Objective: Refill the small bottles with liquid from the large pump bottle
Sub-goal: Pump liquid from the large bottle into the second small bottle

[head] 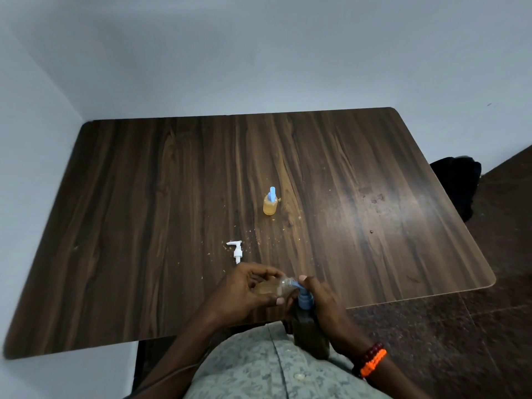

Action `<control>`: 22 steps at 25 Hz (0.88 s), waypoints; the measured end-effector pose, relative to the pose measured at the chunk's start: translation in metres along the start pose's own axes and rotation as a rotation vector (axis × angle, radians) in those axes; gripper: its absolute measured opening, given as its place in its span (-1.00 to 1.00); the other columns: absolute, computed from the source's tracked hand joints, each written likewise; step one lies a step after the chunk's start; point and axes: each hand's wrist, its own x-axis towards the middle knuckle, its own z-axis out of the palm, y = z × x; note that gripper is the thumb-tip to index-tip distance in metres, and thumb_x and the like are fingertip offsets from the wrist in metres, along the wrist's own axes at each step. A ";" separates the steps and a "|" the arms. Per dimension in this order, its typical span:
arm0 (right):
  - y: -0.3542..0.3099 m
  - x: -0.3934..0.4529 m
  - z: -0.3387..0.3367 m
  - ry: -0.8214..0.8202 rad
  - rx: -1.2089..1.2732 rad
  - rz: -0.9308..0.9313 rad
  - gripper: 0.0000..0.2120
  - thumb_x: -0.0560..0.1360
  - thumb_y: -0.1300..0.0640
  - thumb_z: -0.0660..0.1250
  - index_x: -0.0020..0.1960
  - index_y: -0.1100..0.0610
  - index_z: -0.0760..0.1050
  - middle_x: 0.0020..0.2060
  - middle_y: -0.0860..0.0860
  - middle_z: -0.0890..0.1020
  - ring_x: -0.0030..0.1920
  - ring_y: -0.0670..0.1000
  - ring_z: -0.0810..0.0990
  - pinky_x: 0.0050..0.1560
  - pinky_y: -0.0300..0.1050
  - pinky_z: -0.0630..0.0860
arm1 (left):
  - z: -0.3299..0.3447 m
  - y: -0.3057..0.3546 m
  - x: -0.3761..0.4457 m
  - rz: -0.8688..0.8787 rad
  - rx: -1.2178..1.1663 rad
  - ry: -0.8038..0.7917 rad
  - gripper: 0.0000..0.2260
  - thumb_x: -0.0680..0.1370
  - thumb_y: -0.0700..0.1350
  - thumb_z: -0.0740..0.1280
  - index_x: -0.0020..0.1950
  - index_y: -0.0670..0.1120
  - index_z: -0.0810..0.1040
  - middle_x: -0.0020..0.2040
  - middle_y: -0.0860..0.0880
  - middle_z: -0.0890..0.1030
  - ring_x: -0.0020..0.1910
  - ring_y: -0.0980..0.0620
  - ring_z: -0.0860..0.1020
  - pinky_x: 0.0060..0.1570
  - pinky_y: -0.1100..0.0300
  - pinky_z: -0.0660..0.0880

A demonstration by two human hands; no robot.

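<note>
At table edge [417, 295], left hand [244, 292] gripping small bottle [276, 287], right hand [322, 300] on pump bottle [309, 329]

Your work surface is a dark wood-grain table [374, 174] with rounded corners, pushed into a corner of pale grey-blue walls [259, 53]. Small yellowish crumbs or specks [253, 240] lie scattered across the middle of the tabletop; one dark speck [371, 232] sits alone toward your right. Smudged dark marks [374, 197] show in the glare patch on the right half. Beyond the table's far right edge, a black bundle [457, 182] rests against the wall; what it is cannot be told. The floor [475, 326] on your right is dark speckled tile.
</note>
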 end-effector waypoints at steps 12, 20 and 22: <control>0.004 0.001 -0.001 0.009 -0.028 -0.025 -0.24 0.27 -0.44 0.31 0.11 0.17 0.67 0.13 0.24 0.69 0.12 0.20 0.69 0.20 0.13 0.61 | 0.002 -0.007 -0.002 -0.031 -0.003 0.012 -0.64 0.41 -0.16 0.65 0.17 0.06 0.74 0.09 0.02 0.77 0.09 0.08 0.73 0.17 0.05 0.68; 0.003 0.000 0.001 -0.002 -0.031 -0.033 -0.21 0.26 -0.46 0.27 0.13 0.17 0.65 0.09 0.21 0.71 0.07 0.14 0.71 -0.02 -0.13 0.62 | 0.001 -0.006 -0.003 -0.025 0.000 0.024 -0.65 0.41 -0.17 0.65 0.16 0.03 0.74 0.08 -0.02 0.76 0.09 0.03 0.72 0.15 0.01 0.67; 0.005 -0.001 0.001 0.008 -0.063 -0.024 -0.16 0.23 -0.48 0.27 0.16 0.20 0.61 0.12 0.21 0.68 0.08 0.14 0.68 0.00 -0.11 0.58 | 0.003 -0.006 -0.005 -0.024 0.013 0.010 -0.66 0.41 -0.16 0.65 0.16 0.05 0.74 0.07 0.00 0.76 0.10 0.03 0.72 0.17 -0.01 0.68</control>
